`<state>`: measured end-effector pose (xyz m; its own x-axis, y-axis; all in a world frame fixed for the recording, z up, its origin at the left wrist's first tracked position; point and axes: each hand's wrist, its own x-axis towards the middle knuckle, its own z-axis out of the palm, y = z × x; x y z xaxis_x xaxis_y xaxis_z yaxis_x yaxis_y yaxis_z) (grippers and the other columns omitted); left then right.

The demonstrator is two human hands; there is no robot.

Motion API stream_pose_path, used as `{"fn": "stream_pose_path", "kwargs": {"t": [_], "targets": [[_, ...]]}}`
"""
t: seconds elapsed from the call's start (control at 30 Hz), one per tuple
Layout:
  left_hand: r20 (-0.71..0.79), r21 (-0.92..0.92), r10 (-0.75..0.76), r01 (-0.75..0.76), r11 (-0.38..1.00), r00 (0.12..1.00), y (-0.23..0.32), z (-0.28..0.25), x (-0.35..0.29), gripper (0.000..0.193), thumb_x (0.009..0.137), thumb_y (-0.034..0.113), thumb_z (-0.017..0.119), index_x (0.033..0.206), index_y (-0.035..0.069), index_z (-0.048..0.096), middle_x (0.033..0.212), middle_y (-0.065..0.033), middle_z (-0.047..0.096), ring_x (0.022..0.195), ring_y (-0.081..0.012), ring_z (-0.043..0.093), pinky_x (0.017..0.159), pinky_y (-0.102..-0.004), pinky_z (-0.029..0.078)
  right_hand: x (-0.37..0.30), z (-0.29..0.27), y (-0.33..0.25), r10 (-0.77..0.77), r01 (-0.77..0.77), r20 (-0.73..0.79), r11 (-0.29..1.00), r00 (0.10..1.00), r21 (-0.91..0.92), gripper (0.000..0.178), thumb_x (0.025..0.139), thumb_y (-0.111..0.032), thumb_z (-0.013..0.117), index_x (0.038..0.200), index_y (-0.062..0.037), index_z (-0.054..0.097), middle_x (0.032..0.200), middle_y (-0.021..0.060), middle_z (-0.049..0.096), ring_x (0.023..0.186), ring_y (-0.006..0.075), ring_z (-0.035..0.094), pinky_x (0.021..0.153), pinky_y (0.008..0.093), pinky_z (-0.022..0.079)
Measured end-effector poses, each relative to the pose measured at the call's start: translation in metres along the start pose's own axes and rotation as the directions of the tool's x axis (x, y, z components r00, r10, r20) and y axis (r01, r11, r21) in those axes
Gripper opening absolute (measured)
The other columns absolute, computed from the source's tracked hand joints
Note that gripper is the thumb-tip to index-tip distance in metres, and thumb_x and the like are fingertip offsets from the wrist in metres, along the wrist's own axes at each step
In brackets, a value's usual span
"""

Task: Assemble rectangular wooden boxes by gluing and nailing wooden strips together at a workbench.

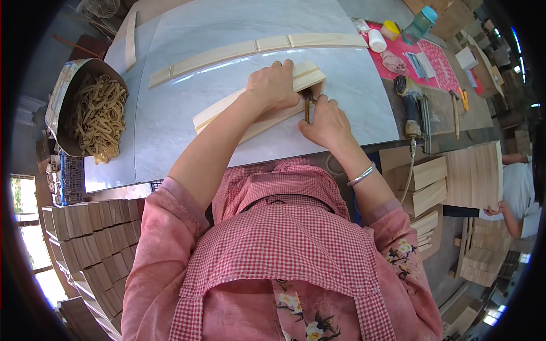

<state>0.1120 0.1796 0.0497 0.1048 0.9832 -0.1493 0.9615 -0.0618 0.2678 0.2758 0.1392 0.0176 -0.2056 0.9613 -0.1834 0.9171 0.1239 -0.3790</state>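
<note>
A long, narrow box of pale wood (219, 115) lies slanted on the grey marbled tabletop (187, 31), its open side toward me. My left hand (272, 86) is closed over the box's upper long side near the right end, fingers over the far edge. At the inner right corner my right hand (327, 123) grips a small hand tool (307, 111) with a thin, dark and yellowish handle. The tool's working end is in the shade inside the box, so its exact kind is hidden.
Beyond the box lie jointed wood strips (242, 50). A tub (55, 108) of tan bands stands left. At right are a nail gun (412, 108) with its hose, a hammer (455, 111) and a bottle (419, 27). Another person's hand (500, 209) holds a wooden panel (472, 176).
</note>
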Motion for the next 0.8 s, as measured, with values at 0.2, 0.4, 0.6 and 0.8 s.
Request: {"fn": "stream_pose_path", "kwargs": {"t": [0.2, 0.4, 0.6, 0.8], "targets": [[-0.084, 0.033, 0.038, -0.035, 0.999, 0.996, -0.002, 0.010, -0.001, 0.045, 0.076, 0.025, 0.066, 0.114, 0.001, 0.059, 0.106, -0.0192, 0.068, 0.091, -0.0387, 0.072, 0.079, -0.0453, 0.059, 0.002, 0.002, 0.001, -0.014, 0.014, 0.032, 1.000, 0.999, -0.001, 0.048, 0.083, -0.020, 0.072, 0.115, 0.0096, 0.055, 0.105, 0.0286, 0.064, 0.087, 0.0449, 0.070, 0.079, 0.0479, 0.059], [-0.089, 0.038, 0.007, -0.004, 0.999, 0.996, 0.005, 0.006, -0.008, 0.046, 0.077, 0.024, 0.066, 0.116, 0.002, 0.058, 0.107, -0.0192, 0.068, 0.090, -0.0388, 0.071, 0.078, -0.0455, 0.058, 0.003, 0.012, 0.014, -0.022, 0.019, 0.026, 0.992, 0.999, 0.128, 0.045, 0.084, -0.020, 0.069, 0.114, 0.0104, 0.054, 0.097, 0.0280, 0.066, 0.087, 0.0449, 0.070, 0.078, 0.0480, 0.058], [-0.045, 0.033, -0.033, 0.034, 0.999, 0.998, 0.017, 0.002, -0.011, 0.047, 0.078, 0.020, 0.064, 0.120, 0.002, 0.054, 0.109, -0.0189, 0.068, 0.090, -0.0412, 0.070, 0.078, -0.0477, 0.057, -0.019, 0.022, 0.020, 0.050, -0.049, 0.011, 0.886, 0.999, 0.461, 0.047, 0.084, -0.021, 0.068, 0.113, 0.0111, 0.052, 0.092, 0.0290, 0.067, 0.084, 0.0457, 0.068, 0.076, 0.0475, 0.055], [-0.077, 0.006, -0.027, 0.028, 1.000, 0.997, 0.020, 0.004, -0.014, 0.048, 0.078, 0.018, 0.065, 0.122, 0.004, 0.053, 0.110, -0.0195, 0.067, 0.093, -0.0416, 0.069, 0.081, -0.0477, 0.056, -0.116, -0.003, 0.052, -0.015, -0.002, 0.038, 0.921, 0.999, 0.390, 0.052, 0.081, -0.023, 0.073, 0.121, 0.0022, 0.052, 0.100, 0.0205, 0.067, 0.088, 0.0390, 0.067, 0.077, 0.0442, 0.054]]}}
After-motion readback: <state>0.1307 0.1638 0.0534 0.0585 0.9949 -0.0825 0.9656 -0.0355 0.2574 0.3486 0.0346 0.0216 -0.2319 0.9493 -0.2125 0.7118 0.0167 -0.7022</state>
